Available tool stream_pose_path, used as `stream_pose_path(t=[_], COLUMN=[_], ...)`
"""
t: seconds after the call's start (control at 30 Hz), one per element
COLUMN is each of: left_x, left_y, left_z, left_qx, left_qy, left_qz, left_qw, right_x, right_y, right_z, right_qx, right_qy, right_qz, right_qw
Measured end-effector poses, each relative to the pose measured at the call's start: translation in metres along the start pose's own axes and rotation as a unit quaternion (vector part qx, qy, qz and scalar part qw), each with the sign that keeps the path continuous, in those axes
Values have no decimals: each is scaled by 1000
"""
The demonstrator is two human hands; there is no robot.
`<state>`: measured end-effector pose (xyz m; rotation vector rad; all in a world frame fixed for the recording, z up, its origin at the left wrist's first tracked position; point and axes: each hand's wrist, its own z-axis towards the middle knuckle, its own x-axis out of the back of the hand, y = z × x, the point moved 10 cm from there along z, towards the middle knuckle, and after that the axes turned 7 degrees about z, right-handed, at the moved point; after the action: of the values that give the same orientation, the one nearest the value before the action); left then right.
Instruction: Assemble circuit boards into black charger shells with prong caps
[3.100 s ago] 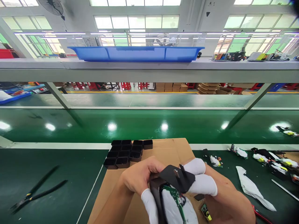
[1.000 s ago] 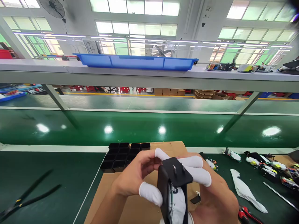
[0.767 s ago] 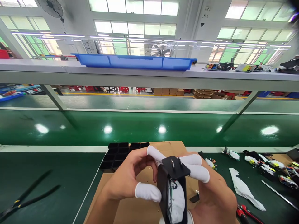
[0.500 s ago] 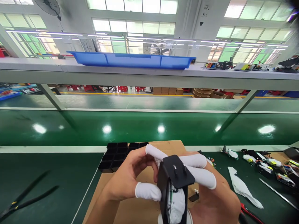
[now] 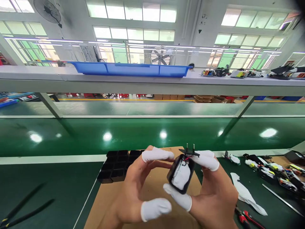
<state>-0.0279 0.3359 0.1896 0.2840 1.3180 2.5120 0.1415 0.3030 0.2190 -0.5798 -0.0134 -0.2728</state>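
Over a cardboard sheet (image 5: 158, 187), the person's right hand (image 5: 212, 190) is pinching a black two-pin plug adapter (image 5: 172, 170), its open end facing the camera, apparently to expose the white filling (image 5: 181, 176); the left hand (image 5: 133, 187) is curving beside it, thumb and fingers spread, contact unclear.

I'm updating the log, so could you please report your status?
Right hand holding black adapter housing, two-pronged plate at its upper end. Left hand open beside it. Black cases beyond left hand.
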Motion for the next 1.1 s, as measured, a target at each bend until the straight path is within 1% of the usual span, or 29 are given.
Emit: stream_pose_path(t=[0.03,0.1,0.17,0.23,0.27,0.33,0.4,0.43,0.5,0.6,0.67,0.73,0.83,0.97,1.03,1.1], left_x=[-1,1,6,12,15,24,31,32,33,27,22,21,22,17,15,15], left_y=[-4,-9,-10,-12,-13,-20,-29,-33,-37,-41,-45,-46,-40,-23,-19,-19], left_z=[-3,-8,-11,-11,-10,-9,-12,-15,-18,-18,-17,-16,-14,-9,-7,-7], left_qx=[19,50,65,78,93,144,214,246,282,295,296,288,259,221,216,204], left_qy=[13,59,107,141,155,188,227,245,268,269,261,260,259,226,209,204], left_qz=[32,79,78,39,13,-50,-109,-131,-162,-184,-173,-140,-93,-51,-38,-30], left_qw=[999,994,989,986,983,970,944,929,907,898,902,911,926,947,953,957], right_x=[0,-1,-3,-7,-10,-19,-26,-28,-28,-27,-25,-23,-20,-19,-18,-17], right_y=[2,0,-3,-3,-1,8,17,20,25,31,35,37,36,37,38,37], right_z=[1,2,3,5,6,6,3,3,2,-1,-3,-4,-6,-6,-5,-3], right_qx=[1,18,41,45,35,-3,-36,-44,-51,-62,-69,-70,-67,-73,-77,-80], right_qy=[3,6,-3,-37,-65,-134,-184,-193,-186,-152,-129,-112,-100,-96,-91,-94], right_qz=[-16,-40,-55,-48,-28,21,54,62,76,94,85,70,59,70,76,88], right_qw=[1000,999,998,997,997,991,981,978,978,982,986,989,991,990,990,988])
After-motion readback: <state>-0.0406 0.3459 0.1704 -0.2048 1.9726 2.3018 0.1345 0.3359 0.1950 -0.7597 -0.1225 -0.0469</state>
